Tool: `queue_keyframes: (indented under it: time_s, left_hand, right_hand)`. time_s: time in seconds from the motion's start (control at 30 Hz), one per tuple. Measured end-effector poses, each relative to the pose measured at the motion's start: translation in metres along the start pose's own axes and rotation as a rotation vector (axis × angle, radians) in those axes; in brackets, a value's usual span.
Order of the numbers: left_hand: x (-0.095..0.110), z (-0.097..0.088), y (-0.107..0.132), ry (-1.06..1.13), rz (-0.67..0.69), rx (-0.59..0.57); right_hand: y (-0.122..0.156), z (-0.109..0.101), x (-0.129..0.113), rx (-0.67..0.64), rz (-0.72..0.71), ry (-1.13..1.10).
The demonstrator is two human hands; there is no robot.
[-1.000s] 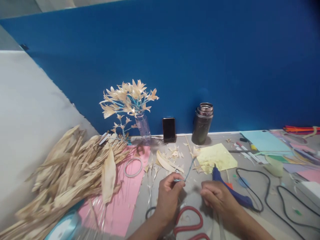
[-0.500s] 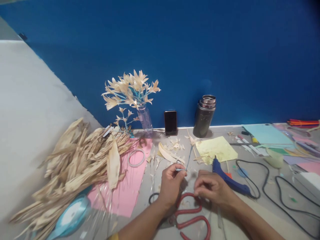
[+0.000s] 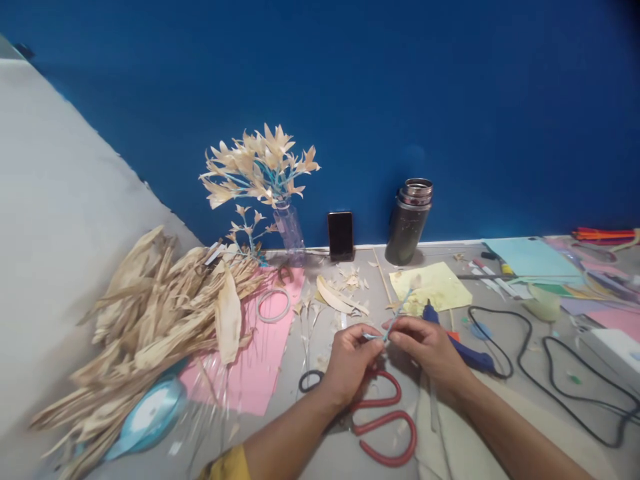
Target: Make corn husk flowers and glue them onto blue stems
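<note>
Between my two hands rises a thin flower stem [image 3: 399,310] wrapped in light blue, with a small pale husk flower [image 3: 415,283] at its upper end. My left hand [image 3: 345,370] pinches its lower part, and a short light blue end sticks out between thumb and forefinger. Close beside it, my right hand [image 3: 431,350] is closed with thumb and fingertips at the same stem. Red-handled scissors [image 3: 413,433] lie below my hands. Just beyond my right hand is a blue glue gun [image 3: 473,353], partly covered by that hand.
At left, dried corn husks [image 3: 165,320] are heaped beside pink paper [image 3: 267,380] and a light blue ribbon roll [image 3: 167,393]. Husk flowers fill a clear vase [image 3: 290,233] by the wall. A phone [image 3: 341,237] and an open flask [image 3: 407,223] stand there. A black cord [image 3: 525,350] loops at right.
My right hand has moved up and left to take hold of the stem beside my left hand. The stem's flower end has tilted to the right.
</note>
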State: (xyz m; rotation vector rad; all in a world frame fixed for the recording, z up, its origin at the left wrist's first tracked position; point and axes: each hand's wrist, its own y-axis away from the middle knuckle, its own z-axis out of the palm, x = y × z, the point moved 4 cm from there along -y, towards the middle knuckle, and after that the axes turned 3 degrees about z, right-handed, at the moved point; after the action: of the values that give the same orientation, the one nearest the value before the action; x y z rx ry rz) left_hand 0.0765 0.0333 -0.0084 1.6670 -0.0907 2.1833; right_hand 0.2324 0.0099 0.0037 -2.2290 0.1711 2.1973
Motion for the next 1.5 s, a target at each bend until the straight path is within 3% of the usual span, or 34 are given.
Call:
queue_keyframes:
  time_s: [0.13,0.33,0.5,0.73,0.93,1.2,1.5]
  left_hand:
    - [-0.009,0.000,-0.001,0.026,-0.034,-0.052]
    - [-0.015,0.003,-0.002,0.233,-0.109,-0.133]
    - [-0.016,0.003,-0.002,0.297,-0.151,-0.147]
    - [-0.013,0.003,-0.002,0.310,-0.182,-0.215]
    - [-0.010,0.002,-0.002,0.291,-0.213,-0.198]
    - [-0.008,0.003,-0.003,0.285,-0.187,-0.147]
    - [-0.011,-0.004,-0.003,0.160,-0.373,-0.344]
  right_hand:
    - [-0.001,0.003,0.004,-0.051,0.034,-0.049]
    - [0.000,0.002,0.008,-0.104,0.083,-0.109]
    - [0.001,0.001,0.009,-0.140,0.088,-0.128]
    - [0.007,0.013,-0.001,-0.241,0.096,-0.206]
    - [0.005,0.005,0.000,-0.141,0.040,-0.037]
    - [0.003,0.002,0.003,-0.148,0.023,0.026]
    - [0.004,0.004,0.004,-0.241,0.053,0.051]
